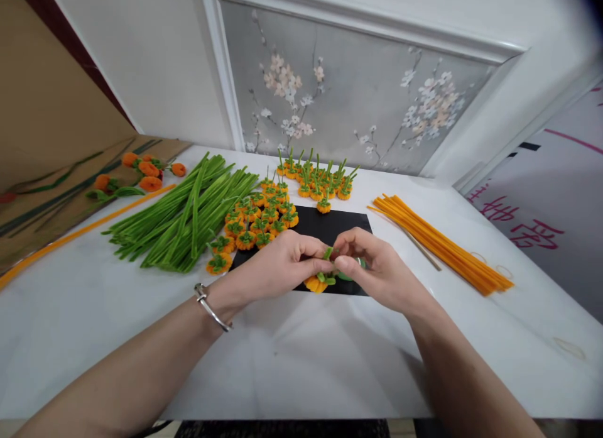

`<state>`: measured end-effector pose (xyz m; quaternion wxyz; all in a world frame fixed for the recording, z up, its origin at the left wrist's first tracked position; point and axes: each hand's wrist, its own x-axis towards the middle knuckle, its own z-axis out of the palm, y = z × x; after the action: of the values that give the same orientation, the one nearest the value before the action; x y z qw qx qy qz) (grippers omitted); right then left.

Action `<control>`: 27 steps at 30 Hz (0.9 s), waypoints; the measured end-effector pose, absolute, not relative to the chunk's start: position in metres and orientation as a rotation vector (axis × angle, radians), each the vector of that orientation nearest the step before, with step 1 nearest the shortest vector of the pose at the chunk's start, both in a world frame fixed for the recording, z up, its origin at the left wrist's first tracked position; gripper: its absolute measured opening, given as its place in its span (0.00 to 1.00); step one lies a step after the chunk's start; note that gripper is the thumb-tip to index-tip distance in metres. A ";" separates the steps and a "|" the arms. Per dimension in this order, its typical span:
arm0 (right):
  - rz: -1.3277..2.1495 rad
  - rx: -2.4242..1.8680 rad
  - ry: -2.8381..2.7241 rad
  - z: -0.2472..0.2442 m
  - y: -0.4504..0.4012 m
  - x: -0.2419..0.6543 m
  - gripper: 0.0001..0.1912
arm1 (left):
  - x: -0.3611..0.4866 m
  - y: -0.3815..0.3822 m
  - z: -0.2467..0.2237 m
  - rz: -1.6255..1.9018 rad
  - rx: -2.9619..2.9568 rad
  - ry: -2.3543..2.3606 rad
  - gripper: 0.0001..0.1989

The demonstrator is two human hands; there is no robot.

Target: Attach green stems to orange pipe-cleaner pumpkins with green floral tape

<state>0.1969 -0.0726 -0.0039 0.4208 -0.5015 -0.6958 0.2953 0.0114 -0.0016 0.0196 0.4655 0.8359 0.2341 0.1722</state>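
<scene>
Between my hands is a small orange pipe-cleaner pumpkin point(316, 284) with green pipe-cleaner pieces on top. My left hand point(287, 262) is closed, thumb and fingers pinching it by its green top. My right hand point(377, 265), also closed, has its fingertips at the same green pipe cleaner point(328, 253); the exact grip is partly hidden. Under them lies a black mat point(334, 223). A small green object point(346, 277) shows behind my right fingers, too covered to name. Left of my hands, several similar orange pumpkins point(259, 226) with green tops cluster on and beside the mat.
More pumpkins with upright green stems point(325, 181) stand near the wall. Green pipe cleaners point(183, 218) are heaped left; orange pipe cleaners point(443, 246) lie right beside a thin stick point(431, 259). Orange fuzzy flowers point(148, 168) rest at the far left. A panelled wall point(348, 92) bounds the back.
</scene>
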 end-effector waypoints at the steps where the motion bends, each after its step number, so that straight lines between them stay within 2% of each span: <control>1: 0.744 -1.251 -1.748 -0.005 -0.072 0.196 0.09 | 0.011 -0.001 0.020 0.404 2.044 0.579 0.18; 8: 0.766 -1.141 -1.723 -0.004 -0.072 0.195 0.07 | 0.009 0.002 0.022 0.308 1.997 0.528 0.21; 12: 0.775 -1.250 -1.651 0.001 -0.078 0.194 0.05 | 0.010 -0.002 0.024 0.307 1.967 0.466 0.19; 13: 0.761 -1.276 -1.654 0.002 -0.079 0.193 0.07 | 0.010 -0.003 0.024 0.320 1.982 0.465 0.19; 16: 0.673 -1.304 -1.739 0.005 -0.082 0.191 0.13 | 0.010 -0.004 0.025 0.359 2.040 0.472 0.18; 21: 0.453 -1.249 -1.861 0.011 -0.083 0.188 0.03 | 0.008 -0.003 0.028 0.391 2.047 0.427 0.21; 23: 0.401 -1.244 -1.866 0.012 -0.083 0.188 0.04 | 0.007 -0.003 0.028 0.407 2.041 0.398 0.22; 26: 0.303 -1.270 -1.819 0.010 -0.083 0.190 0.05 | 0.007 -0.005 0.027 0.464 2.025 0.443 0.14; 27: 0.270 -1.282 -1.808 0.009 -0.082 0.190 0.05 | 0.008 -0.007 0.026 0.495 2.007 0.490 0.17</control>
<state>0.1902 -0.0824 0.0092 0.4389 -0.5160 -0.7275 0.1087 0.0076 -0.0069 0.0259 0.4868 0.8253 0.2015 0.2033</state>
